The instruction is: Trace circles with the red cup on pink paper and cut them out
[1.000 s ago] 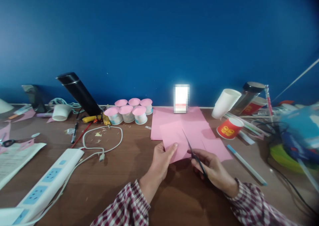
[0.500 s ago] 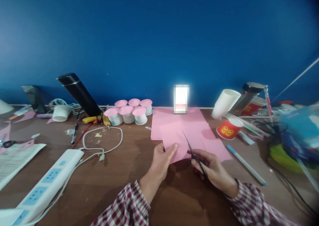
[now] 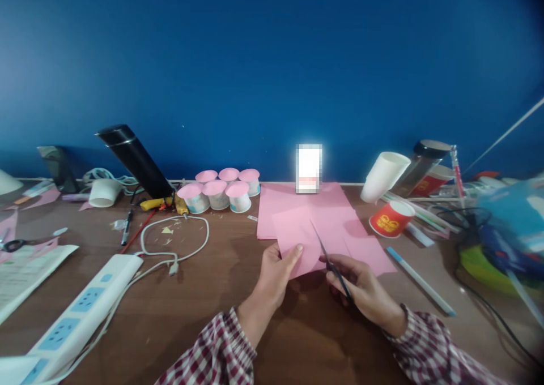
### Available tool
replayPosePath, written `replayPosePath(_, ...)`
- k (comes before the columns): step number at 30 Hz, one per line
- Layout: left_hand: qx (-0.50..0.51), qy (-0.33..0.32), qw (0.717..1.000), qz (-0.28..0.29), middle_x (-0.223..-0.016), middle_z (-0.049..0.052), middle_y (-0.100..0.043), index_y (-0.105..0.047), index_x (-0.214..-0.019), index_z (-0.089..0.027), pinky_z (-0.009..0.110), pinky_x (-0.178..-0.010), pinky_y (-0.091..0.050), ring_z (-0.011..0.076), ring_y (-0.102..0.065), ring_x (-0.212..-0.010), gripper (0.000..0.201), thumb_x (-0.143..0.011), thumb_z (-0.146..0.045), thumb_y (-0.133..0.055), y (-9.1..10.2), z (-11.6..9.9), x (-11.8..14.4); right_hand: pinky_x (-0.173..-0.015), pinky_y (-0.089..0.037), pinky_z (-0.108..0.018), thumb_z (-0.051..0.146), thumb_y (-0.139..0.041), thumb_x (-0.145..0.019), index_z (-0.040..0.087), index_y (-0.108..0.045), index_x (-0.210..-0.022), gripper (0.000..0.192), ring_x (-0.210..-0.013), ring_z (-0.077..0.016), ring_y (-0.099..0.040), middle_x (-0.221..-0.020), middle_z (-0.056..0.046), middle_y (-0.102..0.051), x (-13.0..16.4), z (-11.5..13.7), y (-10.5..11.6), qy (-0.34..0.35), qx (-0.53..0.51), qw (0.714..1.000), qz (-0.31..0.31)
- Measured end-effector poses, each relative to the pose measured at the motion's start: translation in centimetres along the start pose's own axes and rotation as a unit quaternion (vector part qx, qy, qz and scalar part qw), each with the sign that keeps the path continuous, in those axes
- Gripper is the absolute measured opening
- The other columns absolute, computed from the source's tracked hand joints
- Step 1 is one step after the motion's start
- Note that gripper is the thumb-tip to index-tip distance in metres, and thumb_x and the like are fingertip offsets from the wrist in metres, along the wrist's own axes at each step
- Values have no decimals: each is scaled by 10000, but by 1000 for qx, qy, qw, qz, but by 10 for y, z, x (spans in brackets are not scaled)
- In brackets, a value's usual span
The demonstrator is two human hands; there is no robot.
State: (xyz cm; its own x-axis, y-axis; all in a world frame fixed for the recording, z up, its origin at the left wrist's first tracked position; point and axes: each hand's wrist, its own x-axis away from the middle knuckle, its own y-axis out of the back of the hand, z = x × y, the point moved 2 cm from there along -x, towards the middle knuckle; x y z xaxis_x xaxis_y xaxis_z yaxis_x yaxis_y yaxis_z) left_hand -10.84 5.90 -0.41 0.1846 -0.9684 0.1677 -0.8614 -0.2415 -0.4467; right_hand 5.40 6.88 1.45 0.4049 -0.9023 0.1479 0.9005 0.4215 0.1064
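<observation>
Six small cups (image 3: 219,193) capped with round pink paper stand clustered at the wall on the brown wooden table (image 3: 204,294); to the right a white cup (image 3: 385,175) leans tilted beside a red cup (image 3: 391,218) lying on its side, contents not visible. Left hand (image 3: 277,273) pinches the near edge of a flat, matte pink sheet (image 3: 297,239) with thumb on top, lifted above larger pink sheets (image 3: 297,204), while right hand (image 3: 363,289) is closed on thin dark scissors (image 3: 329,257), blades nearly together at the sheet's right edge.
</observation>
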Motion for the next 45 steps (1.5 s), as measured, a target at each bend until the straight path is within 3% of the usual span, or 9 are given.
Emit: replayPosePath(45,6,2,1000,0,-806,94,-701,-663,-886,-88,277,-663,-490,159,-621,-682,311,-689,-324,-707,0,0,0,-344,-342,-175,455,-670,-713,111,-596,-1098,522,-423,-68,-418,-543,39,-508,-1,-1,0,-11,-20,1000,-2)
